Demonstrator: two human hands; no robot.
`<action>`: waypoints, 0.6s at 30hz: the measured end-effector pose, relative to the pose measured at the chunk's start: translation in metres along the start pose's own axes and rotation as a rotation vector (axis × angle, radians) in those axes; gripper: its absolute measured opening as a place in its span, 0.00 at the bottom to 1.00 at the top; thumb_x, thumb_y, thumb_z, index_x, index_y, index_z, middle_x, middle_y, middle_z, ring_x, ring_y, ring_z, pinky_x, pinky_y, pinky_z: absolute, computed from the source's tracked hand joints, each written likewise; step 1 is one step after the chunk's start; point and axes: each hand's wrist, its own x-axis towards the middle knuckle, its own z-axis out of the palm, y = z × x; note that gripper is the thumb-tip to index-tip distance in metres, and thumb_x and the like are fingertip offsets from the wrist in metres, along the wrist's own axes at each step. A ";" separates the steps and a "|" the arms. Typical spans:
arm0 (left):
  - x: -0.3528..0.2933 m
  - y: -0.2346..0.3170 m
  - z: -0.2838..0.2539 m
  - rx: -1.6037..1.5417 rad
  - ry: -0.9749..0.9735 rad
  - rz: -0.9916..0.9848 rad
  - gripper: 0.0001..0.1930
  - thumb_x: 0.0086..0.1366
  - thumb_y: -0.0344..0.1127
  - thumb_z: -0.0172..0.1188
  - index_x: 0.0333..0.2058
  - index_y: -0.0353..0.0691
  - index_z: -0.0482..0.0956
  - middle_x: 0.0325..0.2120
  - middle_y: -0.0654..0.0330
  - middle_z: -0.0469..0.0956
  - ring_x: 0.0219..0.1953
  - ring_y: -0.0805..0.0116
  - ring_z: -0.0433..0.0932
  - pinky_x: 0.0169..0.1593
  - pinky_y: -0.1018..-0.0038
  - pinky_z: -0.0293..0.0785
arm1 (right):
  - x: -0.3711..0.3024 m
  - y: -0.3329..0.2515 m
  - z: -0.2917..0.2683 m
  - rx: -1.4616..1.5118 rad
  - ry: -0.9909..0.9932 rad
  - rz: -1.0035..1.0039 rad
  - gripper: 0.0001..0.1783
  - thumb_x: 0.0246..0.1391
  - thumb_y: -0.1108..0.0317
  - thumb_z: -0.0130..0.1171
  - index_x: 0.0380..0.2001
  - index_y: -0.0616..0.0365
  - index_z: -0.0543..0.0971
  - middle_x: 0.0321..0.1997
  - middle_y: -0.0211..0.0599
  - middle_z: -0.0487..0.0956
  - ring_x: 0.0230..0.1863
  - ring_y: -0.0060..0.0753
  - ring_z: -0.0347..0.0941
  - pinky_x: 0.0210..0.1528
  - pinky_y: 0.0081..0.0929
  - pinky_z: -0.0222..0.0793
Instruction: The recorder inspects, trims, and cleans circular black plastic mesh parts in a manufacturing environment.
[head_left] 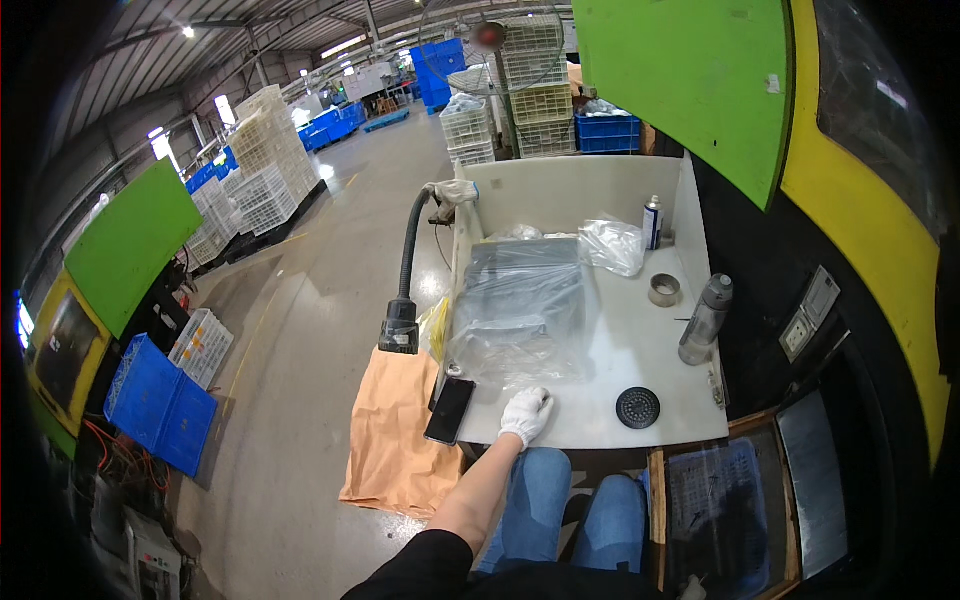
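Note:
My left hand (pixel 527 414), in a white glove, rests near the front edge of the white worktable (pixel 590 425). Its fingers are curled in; whether anything is inside them is hidden. Just beyond it lies a clear plastic bag (pixel 520 350) beside a stack covered in clear film (pixel 525 280). A black phone (pixel 450 410) lies to the left of the hand. On its right is a round black disc with small holes (pixel 638 408). Only a pale gloved bit of my right hand (pixel 692 589) shows at the lower edge, over the wooden-framed box, its fingers not readable.
A tape roll (pixel 664 290), grey bottle (pixel 706 320), spray can (pixel 653 222) and crumpled plastic bag (pixel 612 246) stand along the right side. A brown paper bag (pixel 395 430) and black hose (pixel 405 260) are at the left. A blue basket (pixel 715 500) sits low right.

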 end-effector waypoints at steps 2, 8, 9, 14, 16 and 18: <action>0.000 -0.001 0.001 0.021 -0.007 0.004 0.11 0.63 0.43 0.56 0.34 0.42 0.77 0.31 0.50 0.79 0.39 0.50 0.77 0.44 0.59 0.73 | -0.002 -0.001 0.000 -0.009 0.013 -0.010 0.24 0.54 0.45 0.58 0.32 0.59 0.81 0.28 0.33 0.76 0.29 0.34 0.68 0.35 0.34 0.64; 0.000 0.000 0.001 0.014 0.000 -0.003 0.11 0.62 0.43 0.56 0.33 0.42 0.77 0.30 0.50 0.78 0.39 0.51 0.77 0.44 0.59 0.72 | 0.013 0.009 -0.004 -0.093 -0.047 -0.132 0.23 0.54 0.47 0.59 0.32 0.60 0.82 0.28 0.33 0.76 0.28 0.33 0.67 0.32 0.34 0.63; 0.000 0.000 0.000 0.010 0.005 -0.010 0.11 0.62 0.43 0.56 0.33 0.42 0.77 0.30 0.50 0.78 0.39 0.51 0.77 0.44 0.59 0.72 | 0.016 0.011 -0.005 -0.060 -0.064 -0.090 0.23 0.54 0.47 0.59 0.32 0.60 0.82 0.27 0.33 0.75 0.27 0.32 0.67 0.31 0.34 0.62; 0.001 0.002 -0.003 0.004 -0.004 0.007 0.10 0.62 0.43 0.56 0.33 0.42 0.77 0.31 0.51 0.78 0.39 0.51 0.77 0.45 0.59 0.72 | 0.017 0.010 -0.004 0.015 -0.028 -0.007 0.23 0.54 0.46 0.59 0.29 0.58 0.81 0.23 0.32 0.72 0.23 0.30 0.63 0.26 0.34 0.59; 0.001 0.003 -0.004 -0.001 -0.018 0.004 0.11 0.62 0.43 0.56 0.34 0.42 0.78 0.32 0.51 0.79 0.40 0.51 0.77 0.46 0.60 0.72 | 0.009 0.005 -0.002 -0.027 -0.017 -0.009 0.23 0.54 0.46 0.59 0.30 0.59 0.81 0.24 0.32 0.73 0.23 0.30 0.63 0.26 0.34 0.59; 0.001 0.004 -0.005 0.004 -0.042 -0.018 0.11 0.62 0.43 0.56 0.34 0.42 0.78 0.33 0.51 0.79 0.40 0.51 0.77 0.46 0.60 0.72 | -0.002 0.000 0.000 -0.025 -0.008 -0.006 0.23 0.54 0.47 0.59 0.30 0.59 0.81 0.24 0.33 0.73 0.23 0.30 0.64 0.27 0.34 0.59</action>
